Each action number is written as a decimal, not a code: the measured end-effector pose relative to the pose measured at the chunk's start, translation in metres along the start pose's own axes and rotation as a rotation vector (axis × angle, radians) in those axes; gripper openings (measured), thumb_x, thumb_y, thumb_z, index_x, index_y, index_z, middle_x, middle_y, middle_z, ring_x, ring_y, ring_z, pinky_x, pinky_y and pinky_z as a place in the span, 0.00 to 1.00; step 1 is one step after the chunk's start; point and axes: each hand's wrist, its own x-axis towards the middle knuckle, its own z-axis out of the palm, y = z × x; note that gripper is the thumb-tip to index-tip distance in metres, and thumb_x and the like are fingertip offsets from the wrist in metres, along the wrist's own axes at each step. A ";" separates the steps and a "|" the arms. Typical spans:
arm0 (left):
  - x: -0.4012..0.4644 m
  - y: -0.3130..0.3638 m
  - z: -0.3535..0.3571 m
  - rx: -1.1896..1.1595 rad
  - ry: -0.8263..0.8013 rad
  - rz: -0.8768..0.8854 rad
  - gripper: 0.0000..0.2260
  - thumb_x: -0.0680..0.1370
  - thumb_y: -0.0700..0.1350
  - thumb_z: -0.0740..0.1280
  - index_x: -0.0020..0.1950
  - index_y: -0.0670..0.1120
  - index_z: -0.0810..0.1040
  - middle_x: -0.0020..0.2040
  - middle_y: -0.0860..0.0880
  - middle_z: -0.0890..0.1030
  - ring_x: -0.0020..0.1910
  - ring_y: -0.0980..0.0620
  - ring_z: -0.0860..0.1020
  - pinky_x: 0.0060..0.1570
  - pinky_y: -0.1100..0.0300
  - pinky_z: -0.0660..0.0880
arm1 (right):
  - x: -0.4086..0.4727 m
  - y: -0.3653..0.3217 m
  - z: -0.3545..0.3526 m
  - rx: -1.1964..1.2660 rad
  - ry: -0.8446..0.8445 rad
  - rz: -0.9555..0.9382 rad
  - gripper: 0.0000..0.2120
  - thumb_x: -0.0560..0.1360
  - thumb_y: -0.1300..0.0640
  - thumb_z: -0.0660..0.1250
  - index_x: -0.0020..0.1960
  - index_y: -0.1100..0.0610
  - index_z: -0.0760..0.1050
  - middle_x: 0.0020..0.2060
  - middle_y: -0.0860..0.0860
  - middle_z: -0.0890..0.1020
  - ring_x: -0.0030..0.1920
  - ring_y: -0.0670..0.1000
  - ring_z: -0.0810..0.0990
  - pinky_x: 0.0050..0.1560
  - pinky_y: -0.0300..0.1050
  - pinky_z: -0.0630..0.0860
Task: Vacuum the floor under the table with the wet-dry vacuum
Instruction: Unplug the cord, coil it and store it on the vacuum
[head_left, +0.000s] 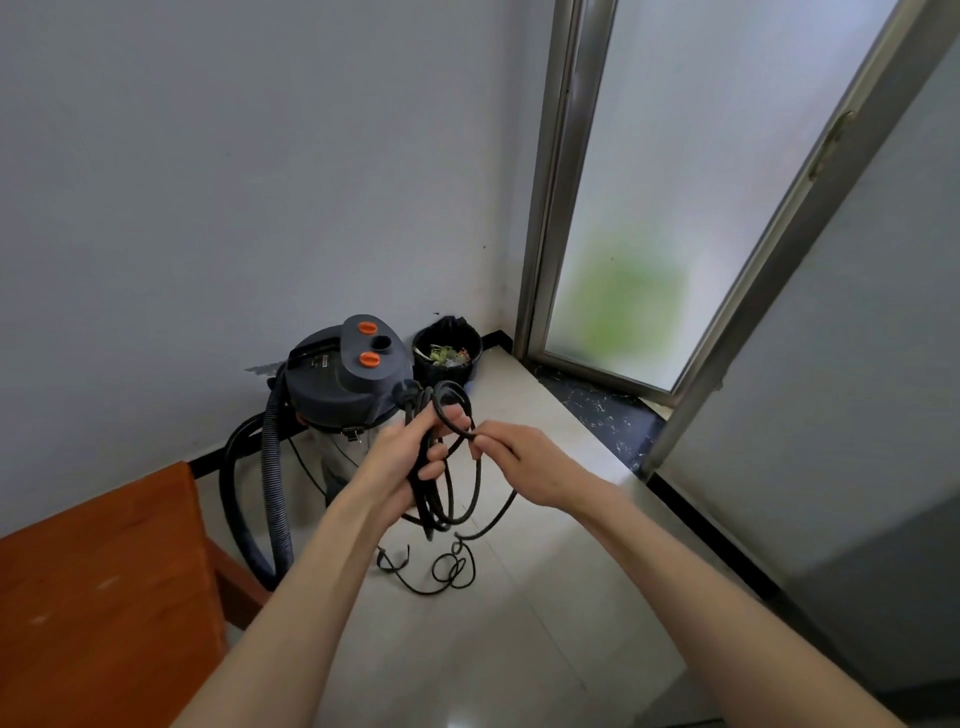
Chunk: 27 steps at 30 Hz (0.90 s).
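Left hand (410, 452): forearm reaching in from the lower left, palm turned inward, fingers (434, 470) curled round a bundle of black power cord (441, 499), held in front of the vacuum's lower body.

Right hand (524, 462): forearm entering from the lower right, thumb and forefinger pinching one strand of the same cord just beside the left hand; the other fingers loosely bent.

Power cord: several loops hang below the left hand; one loop stands above it; loose coils lie on the pale tiled floor (519, 623) beneath both hands.

Wet-dry vacuum (348, 374): upright against the white wall (208, 182), in the corner area; dark grey head with two orange knobs (368, 327) and a round opening between them; metal tank below, partly hidden by the left hand and cord. Ribbed grey hose (275, 467) drops from its left side and loops on the floor.

Waste bin (447, 353): black-lined, holding scraps, just beside the vacuum on its right, in the corner.

Wooden counter (104, 597): reddish-brown, lower left, near the hose.

Frosted glass door (675, 182): metal-framed, right of the bin; dark speckled threshold (602, 410) at its foot.
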 end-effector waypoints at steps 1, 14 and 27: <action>0.000 0.002 0.001 0.000 0.001 0.013 0.12 0.80 0.45 0.62 0.52 0.36 0.77 0.42 0.43 0.81 0.22 0.59 0.65 0.17 0.69 0.60 | 0.000 -0.002 0.000 -0.003 -0.020 0.006 0.11 0.82 0.61 0.55 0.43 0.56 0.72 0.32 0.41 0.70 0.35 0.40 0.69 0.39 0.30 0.64; -0.016 0.016 -0.003 0.130 -0.171 0.101 0.13 0.81 0.48 0.58 0.41 0.42 0.71 0.25 0.50 0.71 0.19 0.59 0.62 0.16 0.70 0.59 | 0.001 -0.005 0.023 0.558 -0.010 0.250 0.10 0.79 0.56 0.64 0.59 0.52 0.75 0.42 0.49 0.78 0.36 0.46 0.76 0.32 0.39 0.76; -0.020 0.019 -0.025 0.204 -0.166 0.084 0.16 0.80 0.51 0.57 0.35 0.45 0.68 0.19 0.52 0.62 0.27 0.54 0.71 0.37 0.60 0.74 | 0.013 0.011 -0.041 0.252 0.345 0.260 0.09 0.73 0.60 0.70 0.38 0.49 0.75 0.28 0.44 0.73 0.30 0.43 0.69 0.35 0.38 0.68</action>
